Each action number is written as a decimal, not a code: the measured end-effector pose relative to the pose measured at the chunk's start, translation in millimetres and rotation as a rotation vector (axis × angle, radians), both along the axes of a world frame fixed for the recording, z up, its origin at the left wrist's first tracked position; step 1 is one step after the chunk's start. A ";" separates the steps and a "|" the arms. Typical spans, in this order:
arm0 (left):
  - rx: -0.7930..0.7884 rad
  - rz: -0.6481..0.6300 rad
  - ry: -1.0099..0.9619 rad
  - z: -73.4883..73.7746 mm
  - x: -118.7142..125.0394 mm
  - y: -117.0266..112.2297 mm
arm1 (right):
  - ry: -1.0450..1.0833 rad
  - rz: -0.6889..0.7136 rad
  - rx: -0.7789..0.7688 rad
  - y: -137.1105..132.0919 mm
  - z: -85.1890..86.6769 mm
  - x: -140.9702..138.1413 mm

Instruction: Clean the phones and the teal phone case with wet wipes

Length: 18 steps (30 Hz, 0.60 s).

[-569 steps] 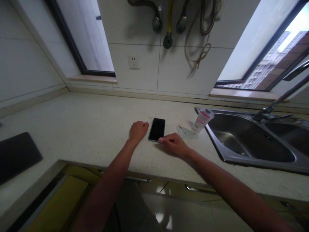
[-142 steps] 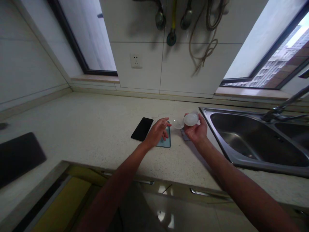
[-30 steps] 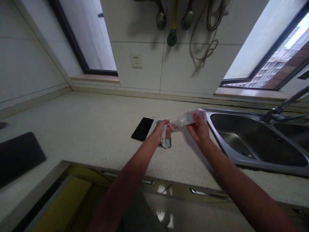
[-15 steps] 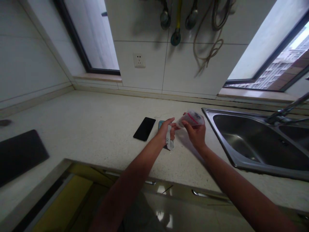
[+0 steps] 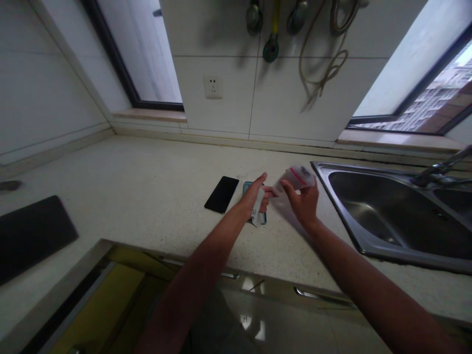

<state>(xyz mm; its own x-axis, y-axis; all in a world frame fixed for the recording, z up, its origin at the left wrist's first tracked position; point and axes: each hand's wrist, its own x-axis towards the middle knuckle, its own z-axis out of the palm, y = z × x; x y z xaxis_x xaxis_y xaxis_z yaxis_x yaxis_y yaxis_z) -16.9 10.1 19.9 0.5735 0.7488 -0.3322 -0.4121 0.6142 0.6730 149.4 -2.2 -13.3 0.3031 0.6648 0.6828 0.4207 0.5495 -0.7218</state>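
My right hand (image 5: 305, 200) grips a translucent zip bag (image 5: 295, 176) with a pink stripe near its top, held above the counter. A dark mark shows on the bag's far corner. In my left hand (image 5: 254, 194) is a white strip (image 5: 257, 209) with dark printed letters, held by curled fingers while the thumb points up. One or two left fingertips reach to the bag's near edge. Under the left hand lies a teal-edged, phone-sized object (image 5: 263, 219), partly covered. A black-screened phone (image 5: 221, 194) lies flat just left of it.
To the right is a steel sink (image 5: 365, 206) with a faucet (image 5: 431, 172). A dark flat slab (image 5: 35, 233) lies on the counter (image 5: 147, 191) at the left. A socket (image 5: 213, 87), pipe fittings and a looped cord (image 5: 328, 73) are on the wall. An open drawer (image 5: 99, 300) is below.
The view has shifted slightly. My left thumb points up more, and the bag sits a little farther from the left hand. Both hands keep what they hold.
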 end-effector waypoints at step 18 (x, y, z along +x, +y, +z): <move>0.077 0.374 -0.047 2.3 -12.3 7.7 | 0.109 -0.333 -0.183 18.5 6.8 46.4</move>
